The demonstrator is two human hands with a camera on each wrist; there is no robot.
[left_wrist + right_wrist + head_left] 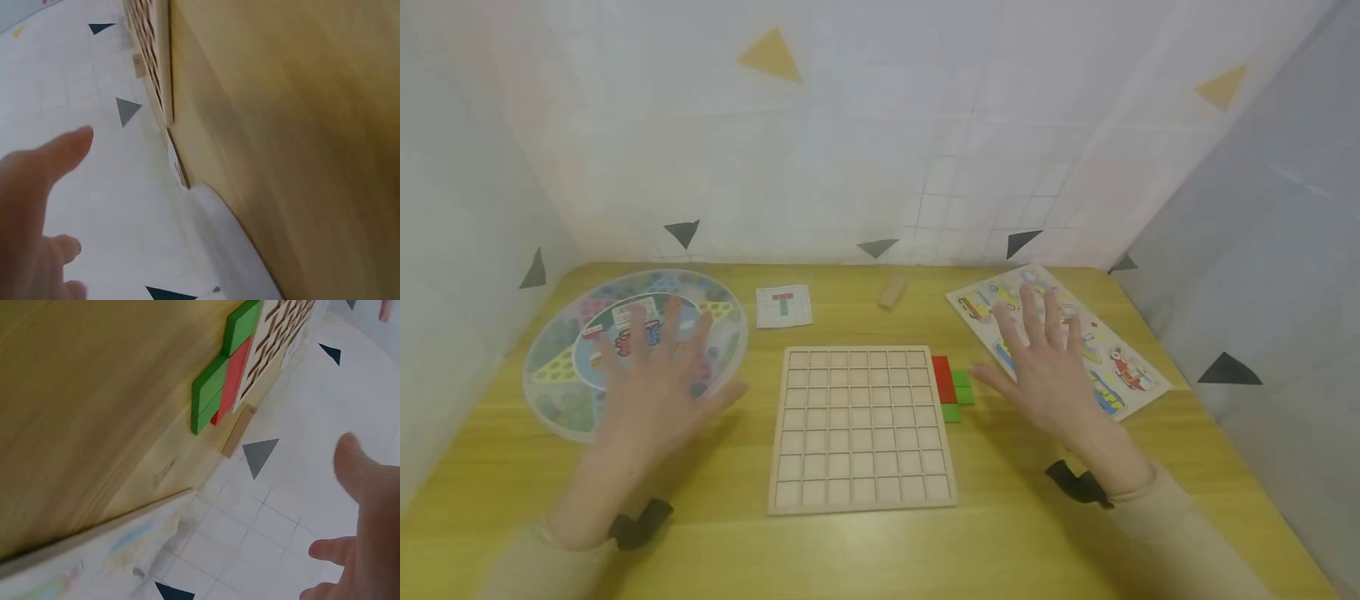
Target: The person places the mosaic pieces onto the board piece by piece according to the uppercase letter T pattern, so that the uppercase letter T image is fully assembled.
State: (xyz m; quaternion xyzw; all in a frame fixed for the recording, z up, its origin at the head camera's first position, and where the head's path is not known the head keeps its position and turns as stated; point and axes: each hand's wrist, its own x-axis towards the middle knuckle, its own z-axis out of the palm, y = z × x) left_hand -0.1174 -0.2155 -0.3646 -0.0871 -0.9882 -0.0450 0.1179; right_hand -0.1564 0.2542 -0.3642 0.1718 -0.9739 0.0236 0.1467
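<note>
My left hand (651, 392), fingers spread and holding nothing, hovers over the near right part of a round printed board (542, 408). On the other side, my right hand (1048, 367) is spread too, with nothing in it, above a rectangular picture board (1138, 400) with cartoon vehicles. Between the hands lies a wooden grid board (865, 429) with square cells. Against its right edge sit a red block (943, 379) and several green blocks (962, 392); the right wrist view shows the green blocks (209, 387) beside the red block (232, 378). The right thumb is nearest to them.
A small white card (783, 307) with a red and green T pattern lies behind the grid board. A small wooden block (892, 293) rests near the table's back edge. White sheeting (880, 150) with triangle markers stands behind and at both sides of the wooden table (865, 554).
</note>
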